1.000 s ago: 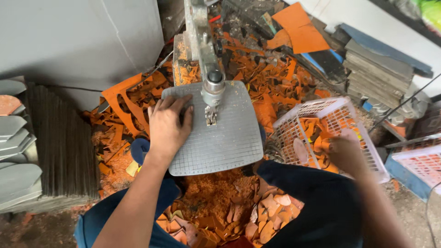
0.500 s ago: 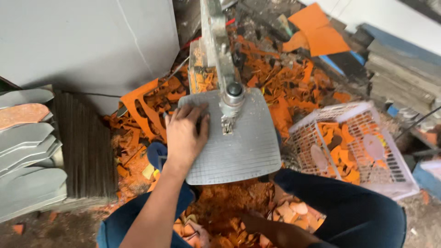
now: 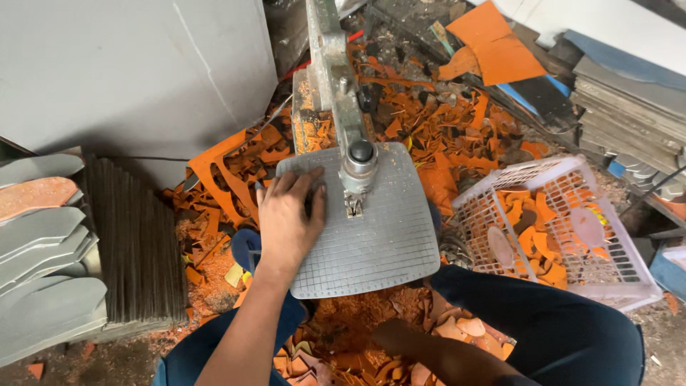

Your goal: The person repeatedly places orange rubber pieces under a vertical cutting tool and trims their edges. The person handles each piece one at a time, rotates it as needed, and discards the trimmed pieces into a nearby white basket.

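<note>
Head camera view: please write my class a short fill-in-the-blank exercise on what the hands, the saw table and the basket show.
1. The left hand lies flat on the grey ribbed ____ of the saw.
2. The white plastic basket holds cut pieces coloured ____.
3. The right hand reaches down among the scraps between the person's ____.
4. The stack of grey sheets stands on the person's ____ side.

Missing words: table; orange; legs; left

Gritty floor (image 3: 107, 361), strewn with orange offcuts (image 3: 436, 136) from the far edge to the near one. Dark stacked sheets (image 3: 139, 243) and grey sole-shaped pieces (image 3: 39, 286) at the left edge. White mesh basket (image 3: 629, 279) at the right edge, holding orange scraps.
</note>
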